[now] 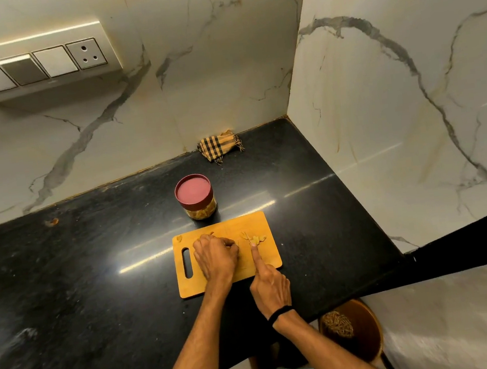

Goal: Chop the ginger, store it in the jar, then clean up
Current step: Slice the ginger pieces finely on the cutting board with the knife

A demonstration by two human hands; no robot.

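Though left hand curls on board, right hand points at pale ginger slivers; grips unclear.

Both forearms reached in from the near edge, converging toward the middle. The left hand lay knuckles-up with its fingers curled under; whether they held anything could not be seen. Just to its right and nearer, the right hand had its index finger stretched straight toward the far side, the other fingers folded in — a black band circled its wrist.
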